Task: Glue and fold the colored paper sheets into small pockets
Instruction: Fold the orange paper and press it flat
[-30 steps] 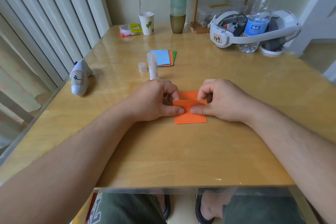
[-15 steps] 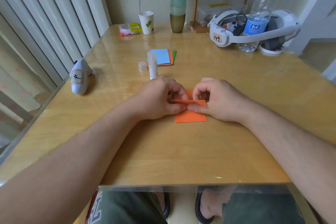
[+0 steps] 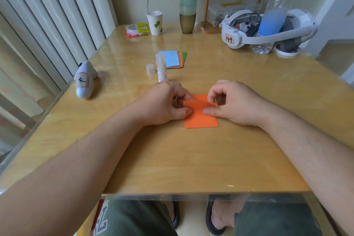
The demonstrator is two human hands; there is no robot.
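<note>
While both forearms reach in from the near edge of the bench (image 3: 191,168), the left hand (image 3: 164,102) and the right hand (image 3: 232,102) meet over an orange paper sheet (image 3: 201,119) lying near the middle of the bench. The sheet's far part is folded toward the person, its folded edge raised slightly off the lower layer. The left hand's fingers (image 3: 184,111) are pinched together on the sheet's left side, thumb pressing on top at 9 o'clock of the sheet. The right hand's fingers (image 3: 207,111) are likewise clamped on the sheet's right side, thumb flat on the paper and the index finger curled over the folded edge at about 1 o'clock. The near half of the sheet lies flat and uncovered.

At 11 o'clock from the sheet an uncapped glue stick (image 3: 161,67) stands upright just beyond the left hand, with its clear cap (image 3: 150,69) just beside it on the left. Behind the stick, a small stack of colored sheets (image 3: 172,59) lies flat, blue on top with orange and green edges showing on the right.

Farther off, a white toy figure (image 3: 84,82) rests near the bench's left edge at 9 o'clock. A paper cup (image 3: 154,23), a stack of tumblers (image 3: 188,2), a white headset (image 3: 268,30) and a plastic water bottle (image 3: 275,11) stand along the far side.
</note>
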